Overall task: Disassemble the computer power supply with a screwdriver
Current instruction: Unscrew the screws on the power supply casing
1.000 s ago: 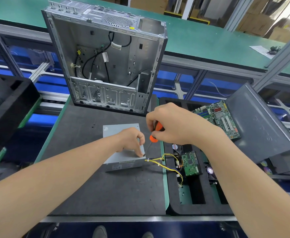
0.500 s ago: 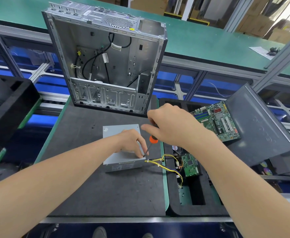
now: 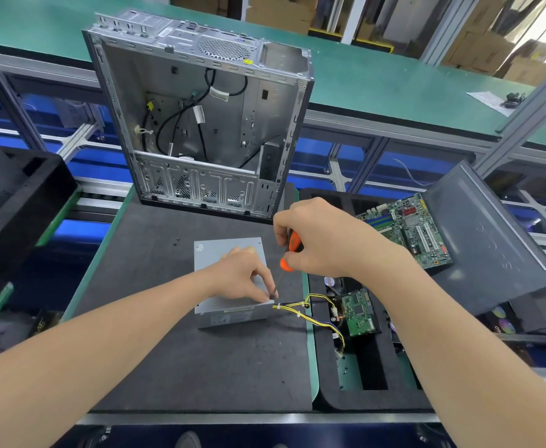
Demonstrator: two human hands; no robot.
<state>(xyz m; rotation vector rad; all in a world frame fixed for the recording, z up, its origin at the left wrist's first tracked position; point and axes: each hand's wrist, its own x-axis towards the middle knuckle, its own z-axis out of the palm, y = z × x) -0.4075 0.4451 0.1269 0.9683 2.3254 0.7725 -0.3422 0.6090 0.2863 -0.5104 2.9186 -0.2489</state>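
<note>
The grey metal power supply [image 3: 224, 253] lies flat on the dark mat, with yellow and black wires [image 3: 300, 310] running out of its near right corner. My left hand [image 3: 244, 279] rests on its lid, thumb and forefinger pinched at the tip of the screwdriver shaft at that corner. My right hand [image 3: 321, 240] grips the orange handle of the screwdriver [image 3: 289, 250] from above. The shaft slants down and left to the corner.
An open, stripped computer case [image 3: 200, 124] stands upright behind the power supply. To the right, a black foam tray [image 3: 372, 376] holds a motherboard [image 3: 407, 227], a small green board [image 3: 359, 313] and a grey side panel [image 3: 478, 240]. Two small screws [image 3: 176, 241] lie on the mat.
My right hand has shifted its fingers round the screwdriver handle, showing more orange. The tip stays at the same corner, and my left hand and the power supply have not moved.
</note>
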